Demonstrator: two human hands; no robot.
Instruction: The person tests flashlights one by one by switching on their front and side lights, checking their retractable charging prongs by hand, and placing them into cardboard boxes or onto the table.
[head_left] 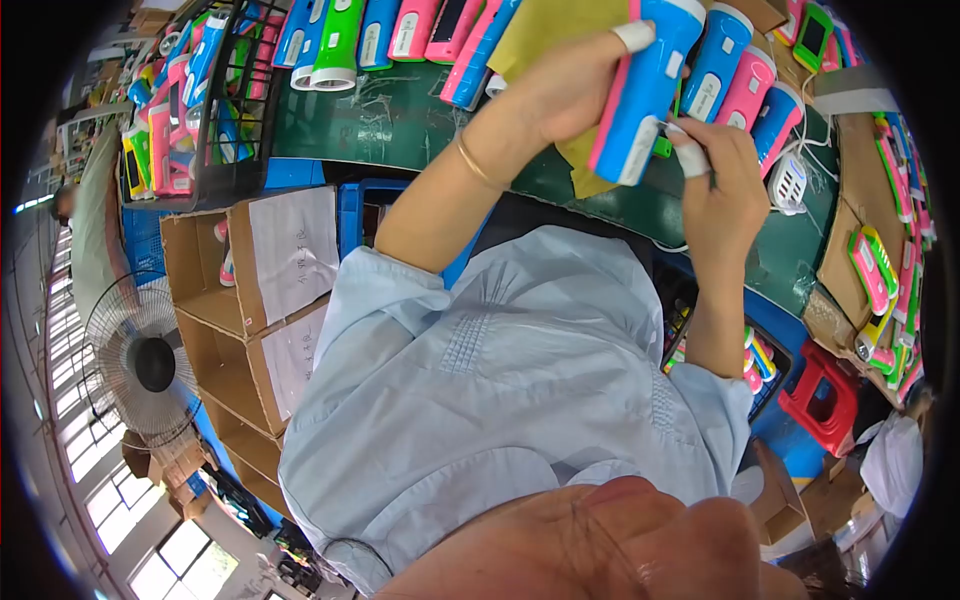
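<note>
My left hand (575, 95) is wrapped round a blue and pink flashlight (645, 95), held tilted above the green table. White tape covers the thumb tip, which lies along the flashlight's upper part. At the lower end of the flashlight, beside its pale label strip, my right hand (725, 185) pinches a thin dark-tipped tool (662, 126). Most of that tool is hidden by the fingers, so its kind is unclear. A finger of this hand is also taped white. Yellow cloth or paper (545, 40) lies behind the left hand.
Blue, pink and green flashlights (340, 45) line the back of the green table (390, 125). A black crate (235, 110) of them stands at left, above cardboard compartments (215, 300) and a fan (150, 362). At right are a white multi-port charger (788, 185) and a red stool (822, 400).
</note>
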